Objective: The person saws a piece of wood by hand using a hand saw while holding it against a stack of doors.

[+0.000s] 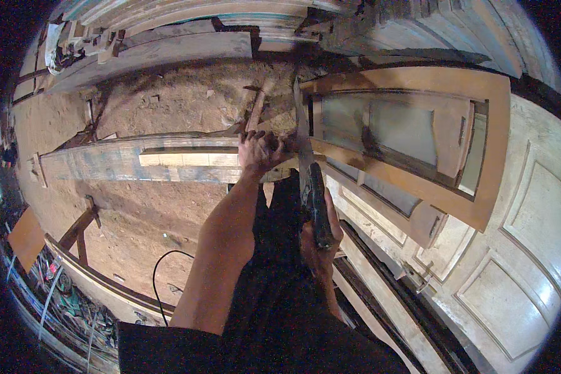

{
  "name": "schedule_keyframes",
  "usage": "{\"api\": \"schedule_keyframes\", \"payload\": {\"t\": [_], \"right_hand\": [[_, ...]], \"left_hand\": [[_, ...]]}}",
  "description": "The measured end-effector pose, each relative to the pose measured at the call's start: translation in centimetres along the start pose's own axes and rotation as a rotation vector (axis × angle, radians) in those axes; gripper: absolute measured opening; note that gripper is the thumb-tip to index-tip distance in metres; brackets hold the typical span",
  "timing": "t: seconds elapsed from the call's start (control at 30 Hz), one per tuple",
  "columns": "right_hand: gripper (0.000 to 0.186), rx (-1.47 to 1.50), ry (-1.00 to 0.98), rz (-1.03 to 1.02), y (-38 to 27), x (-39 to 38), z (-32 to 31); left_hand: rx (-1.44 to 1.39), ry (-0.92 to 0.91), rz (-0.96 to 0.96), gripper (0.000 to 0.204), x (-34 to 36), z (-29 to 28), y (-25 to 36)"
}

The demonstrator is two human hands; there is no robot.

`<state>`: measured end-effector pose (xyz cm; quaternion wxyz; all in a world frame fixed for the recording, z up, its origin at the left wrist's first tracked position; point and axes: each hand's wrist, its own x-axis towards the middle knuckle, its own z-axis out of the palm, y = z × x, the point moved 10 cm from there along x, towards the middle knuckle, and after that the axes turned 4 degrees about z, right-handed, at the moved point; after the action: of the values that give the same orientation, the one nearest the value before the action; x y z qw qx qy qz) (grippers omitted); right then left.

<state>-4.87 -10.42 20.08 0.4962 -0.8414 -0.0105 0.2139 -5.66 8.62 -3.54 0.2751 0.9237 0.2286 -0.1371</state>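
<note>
In the head view, we grip one saw [303, 140] in our right hand [323, 240], long axis pointing away from us; just left, our outspread left hand [260, 151] covers one pale strip [190, 159] lying left-to-right along one counter [93, 163]

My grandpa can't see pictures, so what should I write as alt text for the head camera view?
A person's right hand grips a handsaw while their left hand rests on a pale wood strip lying along a long plank. To the right are a brown wooden frame and a pale panelled door.
</note>
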Motion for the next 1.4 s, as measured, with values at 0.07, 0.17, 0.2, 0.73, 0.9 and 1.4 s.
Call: {"api": "schedule_keyframes", "payload": {"t": [0.07, 0.17, 0.2, 0.73, 0.9, 1.4], "right_hand": [[0.087, 0.049, -0.028, 0.066, 0.9, 0.4, 0.6], [0.085, 0.041, -0.053, 0.11, 1.5, 0.4, 1.1], [0.085, 0.044, -0.047, 0.079, 1.1, 0.4, 1.1], [0.089, 0.019, 0.021, 0.019, -0.1, -0.3, 0.4], [0.09, -0.009, 0.034, 0.01, 0.1, -1.0, 0.3], [0.081, 0.013, -0.016, 0.047, -0.1, -1.8, -0.1]], "left_hand": [[-0.008, 0.002, -0.015, 0.046, -0.5, -0.7, 0.6], [-0.013, 0.316, 0.158, 0.029, -0.7, -0.4, 0.0], [-0.006, 0.387, 0.203, 0.028, -0.9, -0.3, -0.1], [0.037, 0.072, 0.022, 0.037, -0.3, -2.6, 1.3], [0.033, 0.134, -0.024, 0.038, -1.1, -1.5, 0.2], [-0.022, 0.091, 0.018, 0.037, -0.3, -1.9, 1.2]]}}
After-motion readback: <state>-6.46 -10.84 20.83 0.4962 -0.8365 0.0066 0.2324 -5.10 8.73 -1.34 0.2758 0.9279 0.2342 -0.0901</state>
